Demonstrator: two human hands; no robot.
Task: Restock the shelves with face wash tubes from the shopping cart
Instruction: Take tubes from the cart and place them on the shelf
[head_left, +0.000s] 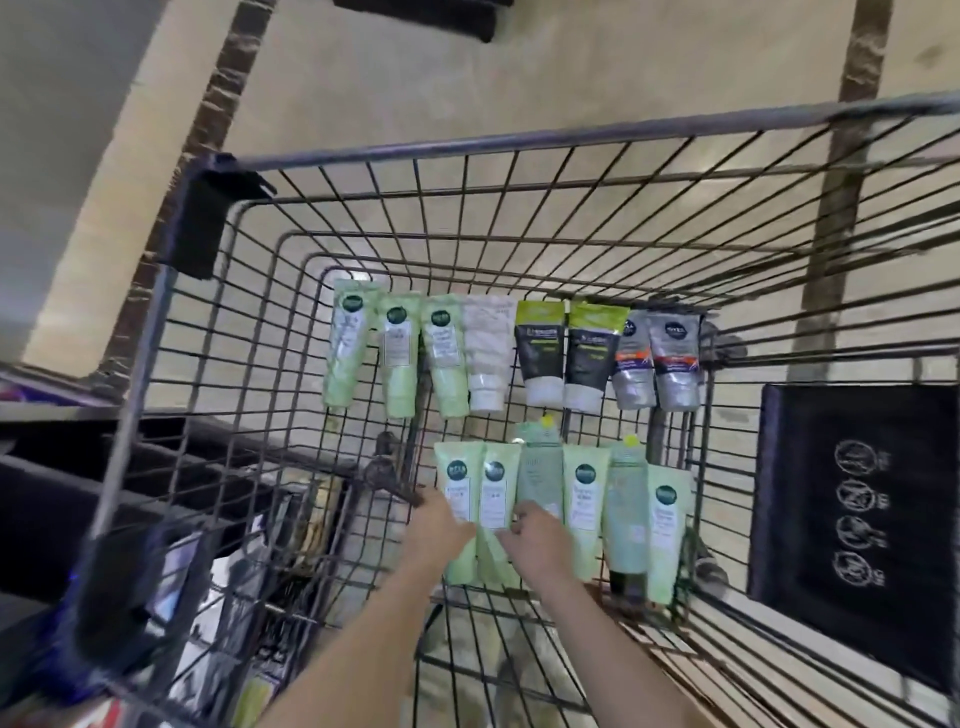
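Both hands reach into the shopping cart (519, 140). The left hand (441, 525) pinches the near row's leftmost pale green tube (460, 499); the right hand (535, 535), at three o'clock, curls onto its neighbour (496, 499), probably gathering several per trip.

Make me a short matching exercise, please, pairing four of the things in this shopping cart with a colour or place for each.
Things:
1. white tube
2. two black tubes with lime-green tops
3. two silver-grey tubes
4. left hand

Colour or place:
A. far row, right end
B. on the two leftmost light green tubes of the near row
C. far row, between the light green and the black tubes
D. far row, between the white and the silver-grey tubes

Pairs: 1-C, 2-D, 3-A, 4-B
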